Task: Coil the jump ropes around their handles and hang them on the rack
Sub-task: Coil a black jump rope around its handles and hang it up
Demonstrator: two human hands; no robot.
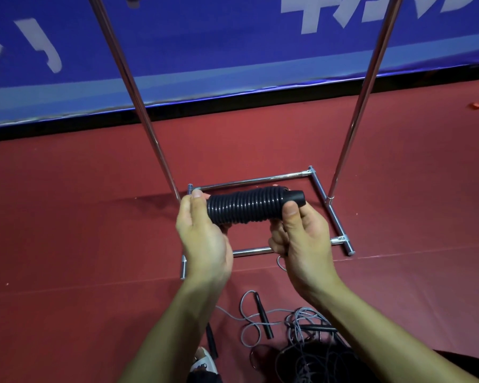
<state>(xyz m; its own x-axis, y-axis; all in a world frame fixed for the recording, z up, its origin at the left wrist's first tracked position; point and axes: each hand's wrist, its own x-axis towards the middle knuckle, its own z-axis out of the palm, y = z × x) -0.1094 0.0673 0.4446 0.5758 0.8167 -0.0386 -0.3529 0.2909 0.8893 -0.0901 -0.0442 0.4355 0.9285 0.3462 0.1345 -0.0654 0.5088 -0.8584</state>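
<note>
We hold a coiled jump rope point(246, 207) between both hands, level and above the base of the rack point(320, 189). Our left hand point(205, 233) cups its left end, the grip closed around the coil with the thumb lying along the top. Our right hand point(302, 239) closes on the right end, thumb pressed on the black handle point(296, 200) that sticks out past the last turn, fingers curled underneath. The dark rope is wound in tight even turns along the whole length between the two hands.

Below and behind the bundle, the rack's chrome base frame lies on the red floor point(67, 217), and its two uprights rise past the top of the view. A blue banner point(233, 51) with white lettering runs along the floor's far edge.

Near our forearms, loose grey ropes point(302, 327) lie tangled on the floor, with black handles point(263, 315) among them.
</note>
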